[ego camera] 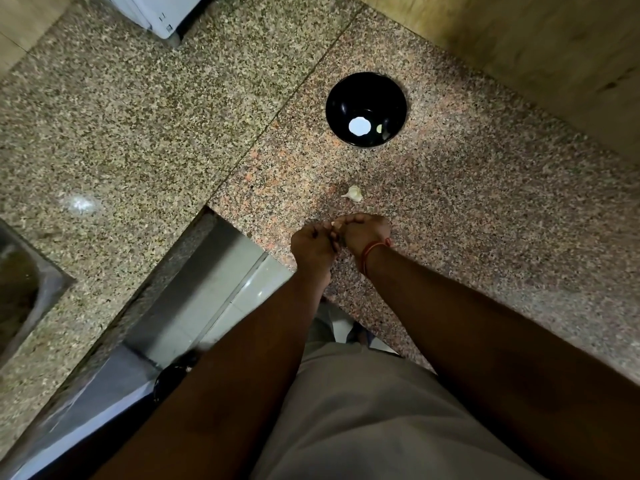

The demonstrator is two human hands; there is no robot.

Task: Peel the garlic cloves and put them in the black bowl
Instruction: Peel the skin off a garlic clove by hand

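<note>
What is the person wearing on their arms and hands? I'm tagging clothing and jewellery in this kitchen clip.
Both forearms are bare, with no sleeves in view and no gloves. The right hand has a thin red-orange thread band around its wrist. The left hand and its wrist show nothing worn. No rings can be made out.

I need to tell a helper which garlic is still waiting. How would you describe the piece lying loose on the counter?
On the speckled granite counter, find the black bowl. The garlic piece lies between it and the hands, pale, papery and pointed, touched by nothing.
</note>
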